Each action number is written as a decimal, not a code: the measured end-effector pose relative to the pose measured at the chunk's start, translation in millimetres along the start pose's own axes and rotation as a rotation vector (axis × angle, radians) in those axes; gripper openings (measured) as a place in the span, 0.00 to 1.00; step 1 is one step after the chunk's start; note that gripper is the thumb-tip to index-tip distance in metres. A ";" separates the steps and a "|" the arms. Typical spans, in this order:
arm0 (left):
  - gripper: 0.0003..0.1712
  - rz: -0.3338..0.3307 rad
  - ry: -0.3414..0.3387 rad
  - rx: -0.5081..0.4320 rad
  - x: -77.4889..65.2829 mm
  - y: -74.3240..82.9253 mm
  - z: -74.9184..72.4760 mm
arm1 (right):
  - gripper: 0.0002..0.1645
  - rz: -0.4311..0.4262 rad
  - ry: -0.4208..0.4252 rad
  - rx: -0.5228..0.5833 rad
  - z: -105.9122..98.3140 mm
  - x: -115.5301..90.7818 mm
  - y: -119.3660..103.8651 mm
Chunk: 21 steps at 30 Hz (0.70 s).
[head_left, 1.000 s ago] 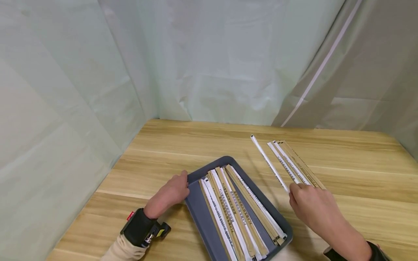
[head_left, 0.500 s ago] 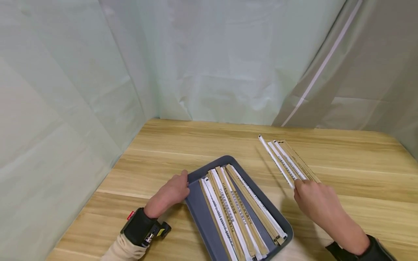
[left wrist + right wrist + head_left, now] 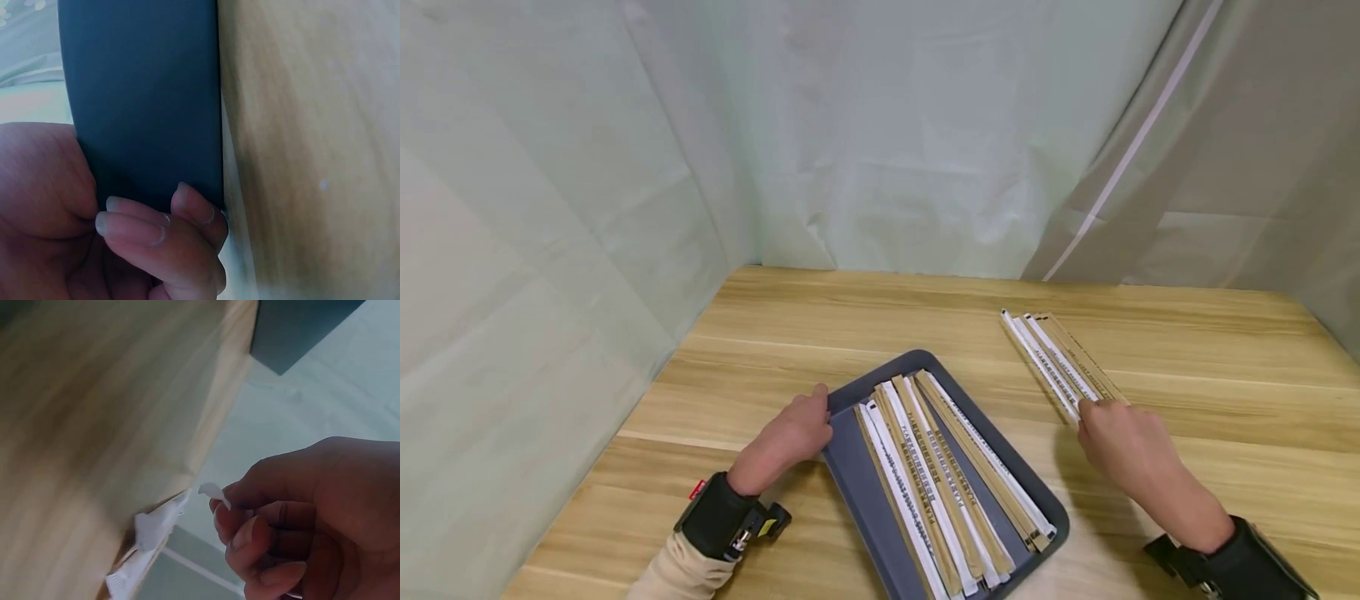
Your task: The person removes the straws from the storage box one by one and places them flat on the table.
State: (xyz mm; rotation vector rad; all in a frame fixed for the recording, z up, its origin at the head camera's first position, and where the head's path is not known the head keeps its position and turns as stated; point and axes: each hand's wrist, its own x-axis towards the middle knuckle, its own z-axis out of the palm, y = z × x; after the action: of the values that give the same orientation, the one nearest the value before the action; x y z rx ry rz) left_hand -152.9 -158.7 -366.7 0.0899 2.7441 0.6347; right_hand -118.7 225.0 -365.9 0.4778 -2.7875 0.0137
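In the head view, my left hand [image 3: 790, 429] grips the far left corner of a dark grey tray [image 3: 868, 385]. Its fingers curl under the tray's side wall [image 3: 147, 106] in the left wrist view. Several white and brown paper-wrapped straws [image 3: 936, 479] lie lengthwise in the tray. My right hand [image 3: 1131, 450] pinches the near end of a white paper-wrapped straw [image 3: 1037, 357], whose wrapper tip [image 3: 214, 492] shows between thumb and finger. This straw lies along the left side of a row of white and brown wrapped straws [image 3: 1062, 357] on the table; the hand covers their near ends.
The wooden table [image 3: 805, 325] reaches back to a pale hanging sheet [image 3: 887, 142]. Another sheet [image 3: 535, 250] hangs on the left. Bare wood separates the tray from the row of straws.
My right hand has brought the white straw rightward and down against the left side of the row. The left hand keeps its grip on the tray, and the view has tilted slightly.
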 end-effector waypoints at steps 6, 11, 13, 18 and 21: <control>0.21 0.002 0.001 0.005 -0.5 0.0 0.3 | 0.13 0.029 -0.063 0.007 5.1 0.5 8.4; 0.20 0.007 0.005 0.004 -0.8 -0.7 0.8 | 0.13 0.057 -0.073 0.017 6.1 1.2 11.5; 0.21 0.011 0.006 0.001 -1.0 -0.9 0.9 | 0.15 0.069 -0.084 0.023 6.0 1.1 12.1; 0.21 0.017 0.006 -0.003 -1.1 -0.4 0.8 | 0.16 0.093 -0.117 0.043 5.7 0.1 12.3; 0.20 0.012 0.003 0.000 -0.9 0.2 0.8 | 0.17 0.091 -0.115 0.042 5.8 -1.2 12.0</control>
State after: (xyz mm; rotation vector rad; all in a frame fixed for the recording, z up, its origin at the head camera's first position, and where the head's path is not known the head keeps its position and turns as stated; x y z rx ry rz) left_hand -151.8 -158.2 -367.0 0.1058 2.7483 0.6388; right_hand -123.3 236.4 -371.3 0.3718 -2.9252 0.0669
